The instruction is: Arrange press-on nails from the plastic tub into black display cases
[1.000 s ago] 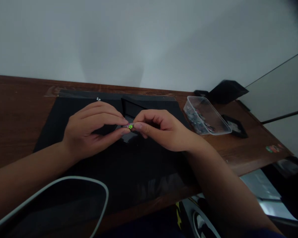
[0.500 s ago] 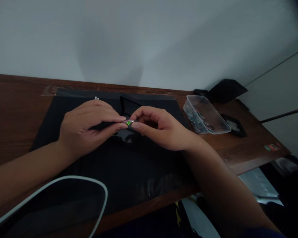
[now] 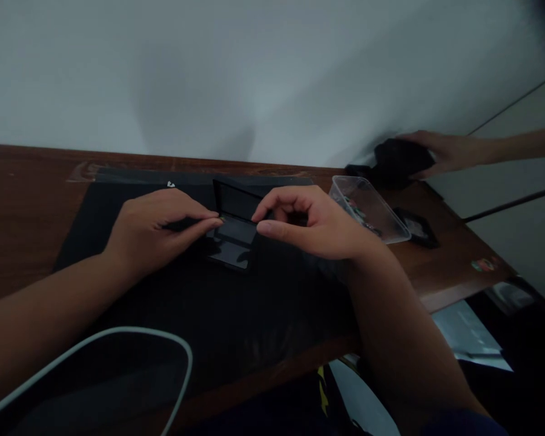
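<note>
A pale wall [image 3: 163, 72] rose beyond the black case [image 3: 237, 230], and a brown wooden bench [image 3: 27, 206] spread out around that case. Directly beneath the case lay a wide black mat [image 3: 236, 309]. A white cable [image 3: 122, 329] curved round on the near left side of the case; whether it touched the mat could not be told.

To the right of the case stood a clear tub [image 3: 381, 212] with small mixed pieces inside. The right hand [image 3: 318, 218] was at the right side of the case, thumb and forefinger tips close together; it could not be told whether its grip was closed or pinched anything. The left hand [image 3: 149, 224] was at the left side of the case, its grip closed in a pinch.

Well to the right of the case, another person's hand [image 3: 442, 154] was on a blurred dark object [image 3: 402, 158]. The case itself was open, its lid tilted up on the far side. Farther right of it lay a small black frame [image 3: 415, 229] and a colourful sticker [image 3: 484, 265], and beyond it to the left, a white scrap [image 3: 171, 184].

The tiny piece [image 3: 222, 218], mostly hidden, was in the left grip, above the case's left edge.
</note>
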`<state>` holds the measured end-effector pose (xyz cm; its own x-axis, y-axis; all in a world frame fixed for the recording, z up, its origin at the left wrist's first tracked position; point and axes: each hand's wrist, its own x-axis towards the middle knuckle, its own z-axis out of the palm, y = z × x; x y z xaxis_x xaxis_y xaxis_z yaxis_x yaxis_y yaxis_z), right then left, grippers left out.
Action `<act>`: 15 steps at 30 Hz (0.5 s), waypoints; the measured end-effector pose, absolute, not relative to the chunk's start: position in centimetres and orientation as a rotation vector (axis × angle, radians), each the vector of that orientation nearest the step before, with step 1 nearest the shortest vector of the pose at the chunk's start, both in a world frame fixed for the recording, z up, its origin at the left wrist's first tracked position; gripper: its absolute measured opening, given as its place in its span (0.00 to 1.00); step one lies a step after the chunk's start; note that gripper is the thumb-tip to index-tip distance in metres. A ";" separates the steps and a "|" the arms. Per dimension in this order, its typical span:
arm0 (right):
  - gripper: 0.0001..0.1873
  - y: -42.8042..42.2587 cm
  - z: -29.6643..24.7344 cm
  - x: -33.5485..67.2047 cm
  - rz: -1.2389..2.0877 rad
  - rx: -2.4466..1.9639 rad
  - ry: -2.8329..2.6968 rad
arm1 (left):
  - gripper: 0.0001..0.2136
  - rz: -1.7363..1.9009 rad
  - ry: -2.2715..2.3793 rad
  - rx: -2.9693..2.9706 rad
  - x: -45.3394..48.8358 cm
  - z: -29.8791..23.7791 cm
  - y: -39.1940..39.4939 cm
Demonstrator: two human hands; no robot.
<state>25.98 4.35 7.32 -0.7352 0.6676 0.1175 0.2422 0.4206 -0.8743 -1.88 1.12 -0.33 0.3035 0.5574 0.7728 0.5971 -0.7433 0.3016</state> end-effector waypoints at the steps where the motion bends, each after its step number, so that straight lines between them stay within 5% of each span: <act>1: 0.16 4.3 7.5 26.1 1.253 -0.761 -2.231 | 0.03 -1.421 -1.093 -2.517 -2.0 -0.4 1.4; 11: 0.18 4.1 8.2 26.7 1.110 -0.774 -2.259 | 0.09 -1.102 -0.974 -2.559 -2.4 -1.0 2.4; 15: 0.18 4.1 8.5 27.6 0.811 -0.990 -2.242 | 0.08 -1.086 -0.925 -2.629 -2.1 -1.0 2.6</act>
